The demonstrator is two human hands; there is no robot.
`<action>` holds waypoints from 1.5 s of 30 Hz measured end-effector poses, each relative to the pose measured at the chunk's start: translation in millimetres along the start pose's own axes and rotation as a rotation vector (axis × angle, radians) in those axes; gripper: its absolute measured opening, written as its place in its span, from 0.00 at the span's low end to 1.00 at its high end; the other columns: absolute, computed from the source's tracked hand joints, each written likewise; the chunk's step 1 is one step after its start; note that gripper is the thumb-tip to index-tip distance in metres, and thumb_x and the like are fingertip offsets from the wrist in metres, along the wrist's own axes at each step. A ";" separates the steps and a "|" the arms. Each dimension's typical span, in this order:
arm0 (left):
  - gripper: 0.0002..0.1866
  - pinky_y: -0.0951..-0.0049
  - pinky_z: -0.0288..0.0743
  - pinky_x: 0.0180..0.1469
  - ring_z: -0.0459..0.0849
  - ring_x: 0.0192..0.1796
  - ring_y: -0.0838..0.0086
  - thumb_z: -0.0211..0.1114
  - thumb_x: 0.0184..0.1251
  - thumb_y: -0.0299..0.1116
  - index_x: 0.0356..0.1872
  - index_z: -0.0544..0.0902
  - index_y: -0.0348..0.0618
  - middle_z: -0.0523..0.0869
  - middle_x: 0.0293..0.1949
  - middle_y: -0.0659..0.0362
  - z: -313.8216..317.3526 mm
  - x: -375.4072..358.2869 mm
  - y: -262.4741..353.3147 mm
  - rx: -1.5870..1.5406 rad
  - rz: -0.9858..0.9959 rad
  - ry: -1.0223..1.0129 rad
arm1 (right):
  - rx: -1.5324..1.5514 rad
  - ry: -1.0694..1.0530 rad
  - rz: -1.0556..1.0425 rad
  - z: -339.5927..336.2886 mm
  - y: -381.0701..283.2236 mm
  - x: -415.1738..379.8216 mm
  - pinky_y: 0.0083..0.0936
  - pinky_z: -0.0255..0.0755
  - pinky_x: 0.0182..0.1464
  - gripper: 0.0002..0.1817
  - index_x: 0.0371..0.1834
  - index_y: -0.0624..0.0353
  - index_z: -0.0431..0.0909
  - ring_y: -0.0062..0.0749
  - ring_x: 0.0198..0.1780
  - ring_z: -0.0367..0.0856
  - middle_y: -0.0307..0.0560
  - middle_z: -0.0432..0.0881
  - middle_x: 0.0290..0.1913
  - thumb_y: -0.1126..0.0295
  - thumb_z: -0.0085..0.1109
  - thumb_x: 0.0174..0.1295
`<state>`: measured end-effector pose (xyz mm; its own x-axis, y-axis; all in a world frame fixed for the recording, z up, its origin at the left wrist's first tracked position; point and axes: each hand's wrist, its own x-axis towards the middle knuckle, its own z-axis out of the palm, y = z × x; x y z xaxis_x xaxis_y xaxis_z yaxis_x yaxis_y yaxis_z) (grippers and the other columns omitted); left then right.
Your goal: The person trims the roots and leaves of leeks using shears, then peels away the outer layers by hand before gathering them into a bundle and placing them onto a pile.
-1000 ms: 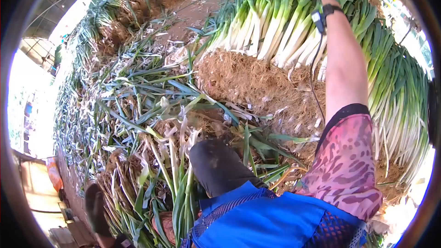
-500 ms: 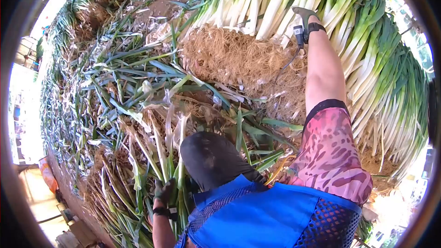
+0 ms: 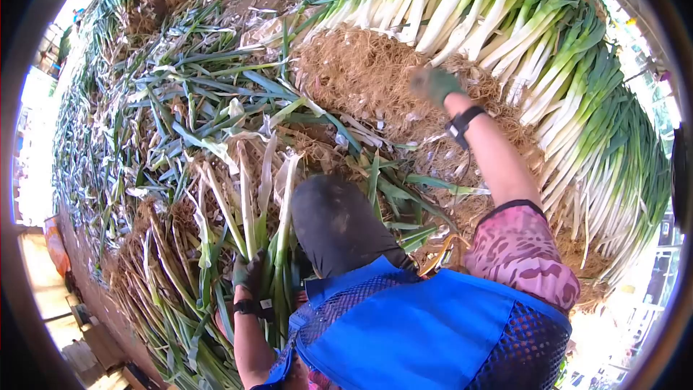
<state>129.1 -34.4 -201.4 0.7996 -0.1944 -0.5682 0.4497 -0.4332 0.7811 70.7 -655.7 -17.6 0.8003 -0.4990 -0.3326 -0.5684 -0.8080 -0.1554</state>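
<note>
My left hand (image 3: 247, 273), in a dark glove, is wrapped round the green part of some leek stalks (image 3: 249, 224) beside my knee. Their pale ends point up and away from me. My right hand (image 3: 435, 87), in a green glove, is over the brown roots (image 3: 361, 76) of a large pile of leeks (image 3: 498, 25). Its fingers are smeared by motion, and nothing can be made out in them. White stems and green tops fan out beyond the roots and down the right side.
Loose leaves (image 3: 195, 101) and peelings cover the ground at the left and centre. Thin leeks (image 3: 170, 267) lie at the lower left. My dark-clad knee (image 3: 332, 224) stands between my arms. More leeks (image 3: 137, 0) are at the upper left, and an orange object (image 3: 56, 247) lies at the far left.
My right hand has drawn back from the white stems, down and left to above the roots. My left hand has moved slightly up and left, still at the stalks.
</note>
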 end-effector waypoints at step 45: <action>0.22 0.75 0.76 0.42 0.81 0.37 0.77 0.70 0.57 0.36 0.49 0.79 0.35 0.84 0.37 0.60 -111.2 -158.0 120.3 -0.204 0.369 -0.026 | 0.571 -0.520 -0.950 124.5 -398.1 -243.4 0.39 0.74 0.56 0.34 0.58 0.67 0.74 0.52 0.52 0.82 0.61 0.83 0.48 0.49 0.63 0.58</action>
<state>101.1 42.0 11.2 0.9127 -0.3268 -0.2452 0.2068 -0.1479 0.9671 78.4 -173.6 9.4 0.8453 0.5042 -0.1766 0.0928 -0.4641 -0.8809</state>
